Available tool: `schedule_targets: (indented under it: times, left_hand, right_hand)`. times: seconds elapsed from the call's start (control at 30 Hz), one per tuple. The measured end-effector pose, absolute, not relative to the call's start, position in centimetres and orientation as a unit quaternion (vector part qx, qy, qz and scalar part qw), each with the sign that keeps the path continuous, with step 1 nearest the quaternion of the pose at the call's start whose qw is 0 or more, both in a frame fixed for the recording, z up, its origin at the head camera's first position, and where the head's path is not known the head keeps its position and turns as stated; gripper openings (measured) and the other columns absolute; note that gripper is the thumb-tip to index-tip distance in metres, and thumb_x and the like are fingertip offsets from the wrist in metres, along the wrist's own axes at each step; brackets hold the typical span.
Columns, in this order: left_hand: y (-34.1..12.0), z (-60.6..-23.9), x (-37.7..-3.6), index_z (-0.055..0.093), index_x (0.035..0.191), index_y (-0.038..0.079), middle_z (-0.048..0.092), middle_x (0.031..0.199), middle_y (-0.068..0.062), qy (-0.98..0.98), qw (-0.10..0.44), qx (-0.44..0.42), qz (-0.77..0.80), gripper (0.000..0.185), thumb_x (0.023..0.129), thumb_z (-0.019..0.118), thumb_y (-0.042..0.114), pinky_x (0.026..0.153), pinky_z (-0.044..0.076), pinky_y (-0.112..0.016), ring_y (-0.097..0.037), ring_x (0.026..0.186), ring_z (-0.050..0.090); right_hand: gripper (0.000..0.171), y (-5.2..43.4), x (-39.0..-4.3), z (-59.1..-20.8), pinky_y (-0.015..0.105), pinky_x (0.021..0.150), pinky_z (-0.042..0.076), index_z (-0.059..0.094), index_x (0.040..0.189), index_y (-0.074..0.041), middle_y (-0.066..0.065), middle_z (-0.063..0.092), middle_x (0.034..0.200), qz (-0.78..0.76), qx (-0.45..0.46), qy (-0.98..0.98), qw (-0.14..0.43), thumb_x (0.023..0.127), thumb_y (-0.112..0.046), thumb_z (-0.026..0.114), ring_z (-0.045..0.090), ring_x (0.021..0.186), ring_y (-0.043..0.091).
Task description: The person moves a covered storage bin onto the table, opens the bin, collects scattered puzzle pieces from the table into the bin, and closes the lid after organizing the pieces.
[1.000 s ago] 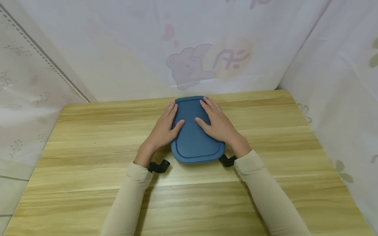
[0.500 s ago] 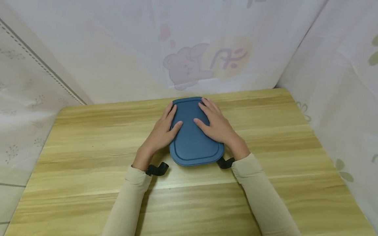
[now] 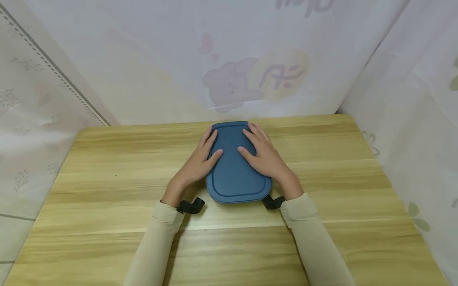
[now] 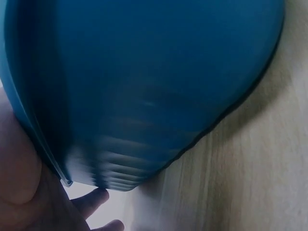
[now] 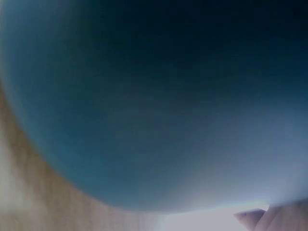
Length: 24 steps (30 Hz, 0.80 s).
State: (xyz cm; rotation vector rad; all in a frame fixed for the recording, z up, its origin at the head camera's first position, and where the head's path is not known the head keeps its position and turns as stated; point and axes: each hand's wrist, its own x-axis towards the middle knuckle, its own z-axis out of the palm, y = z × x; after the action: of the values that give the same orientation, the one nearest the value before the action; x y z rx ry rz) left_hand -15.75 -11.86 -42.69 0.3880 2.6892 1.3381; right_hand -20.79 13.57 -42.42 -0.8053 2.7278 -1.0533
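Note:
A blue box with rounded corners and a rimmed lid (image 3: 237, 178) lies on the wooden table, close to its far edge. My left hand (image 3: 196, 161) rests along the box's left side, thumb on top and fingers stretched forward. On the right side my right hand (image 3: 265, 158) lies likewise, its fingertips on the lid's rim. The left wrist view shows the box's ribbed side wall (image 4: 130, 159) and some fingertips beyond its end. In the right wrist view the blue box (image 5: 144, 120) fills most of the picture, blurred. Its inside is hidden.
Below the box, a black curved piece sits at the left wrist (image 3: 191, 205) and another at the right wrist (image 3: 273, 203). The wooden table (image 3: 118, 190) extends to both sides. A pale printed curtain (image 3: 150, 67) hangs behind the table, with more cloth left and right.
The head view has shifted slightly. Both hands stay on the box in much the same pose, and the box keeps its place on the table.

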Motion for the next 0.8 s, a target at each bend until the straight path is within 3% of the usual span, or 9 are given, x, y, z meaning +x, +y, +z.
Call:
schedule_targets:
  times: [0.37, 0.6, 0.8]
  left_hand:
    - [-11.5, -42.7, -15.5, 0.013, 0.172, 0.022, -0.007, 0.181, 0.0, 0.882, 0.05, 0.12, 0.453, 0.07, 0.113, 0.043, 0.045, 0.134, 0.019, -0.06, -0.027, 0.169, 0.001]
    - [-11.6, -42.6, -15.5, 0.016, 0.171, 0.023, 0.003, 0.181, 0.0, 0.888, 0.006, 0.111, 0.446, 0.068, 0.113, 0.041, 0.048, 0.136, 0.02, -0.054, -0.022, 0.168, 0.009]
    - [-12.5, -41.0, -14.6, 0.019, 0.171, 0.024, 0.004, 0.181, -0.005, 0.9, -0.01, 0.098, 0.425, 0.069, 0.112, 0.037, 0.055, 0.134, 0.016, -0.062, -0.028, 0.169, 0.007]
  right_hand:
    - [0.067, 14.5, -21.3, -41.2, 0.067, 0.133, 0.014, 0.032, 0.167, -0.011, 0.008, 0.007, 0.181, -0.353, -0.288, 0.884, 0.103, 0.11, -0.035, 0.058, -0.003, 0.169, 0.035]
    - [0.066, 16.1, -21.2, -39.1, 0.063, 0.131, 0.025, 0.031, 0.168, -0.019, 0.01, 0.015, 0.179, -0.361, -0.278, 0.885, 0.097, 0.11, -0.039, 0.055, 0.017, 0.167, 0.034]
    - [0.066, 16.7, -20.9, -38.3, 0.066, 0.129, 0.026, 0.032, 0.168, -0.023, 0.001, 0.015, 0.18, -0.35, -0.256, 0.898, 0.074, 0.11, -0.048, 0.051, 0.019, 0.166, 0.033]
